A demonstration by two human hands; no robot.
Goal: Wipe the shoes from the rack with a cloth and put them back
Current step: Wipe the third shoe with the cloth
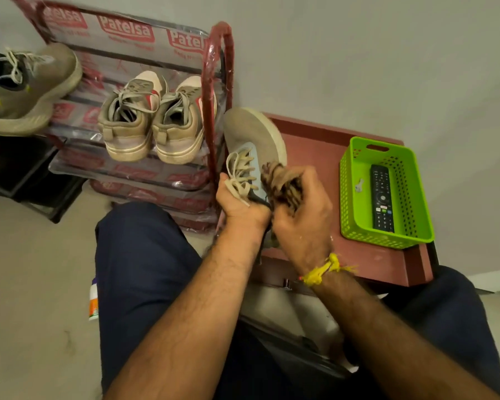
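Frame centre: left hand (238,204) is gripping grey shoe (254,140); right hand (302,223) is clutching bunched cloth (283,183), apparently pressing it against the shoe's side.

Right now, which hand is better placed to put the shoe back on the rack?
Probably the left hand: it already grips the shoe and is nearer the rack. The right hand holds the cloth.

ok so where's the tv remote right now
In the head view the remote lies inside the green basket at the right, on the reddish table, just right of the right hand holding the cloth.
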